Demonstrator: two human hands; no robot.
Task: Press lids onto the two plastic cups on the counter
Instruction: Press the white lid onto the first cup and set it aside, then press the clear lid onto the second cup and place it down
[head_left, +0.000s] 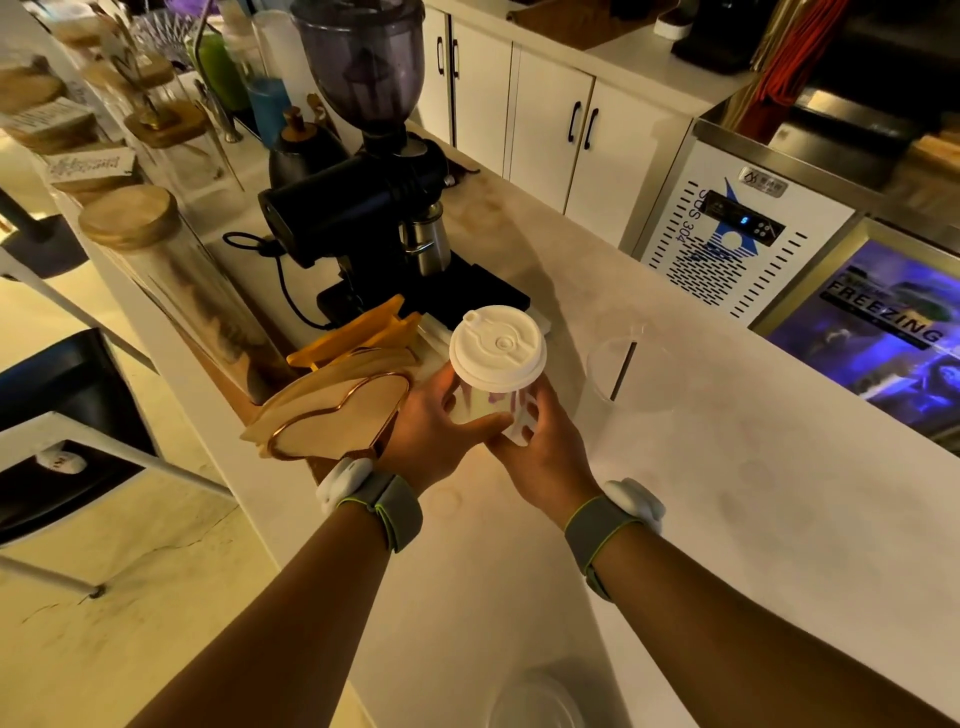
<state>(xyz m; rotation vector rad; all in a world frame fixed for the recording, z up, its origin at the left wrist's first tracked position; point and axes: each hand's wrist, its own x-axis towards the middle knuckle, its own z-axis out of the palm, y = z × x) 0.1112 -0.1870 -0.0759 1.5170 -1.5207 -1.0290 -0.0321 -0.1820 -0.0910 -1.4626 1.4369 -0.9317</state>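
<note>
A clear plastic cup with a white lid sitting on its rim stands at the middle of the white counter. My left hand wraps its left side and my right hand holds its right side and base. A second clear cup stands uncovered just to the right, with a dark straw-like line showing through its wall. At the bottom edge a clear dome-shaped lid lies on the counter.
A black coffee grinder and a steel cup stand behind the cups. Wooden trays and a yellow holder sit to the left, along with a wooden-lidded jar. A freezer cabinet is at the right.
</note>
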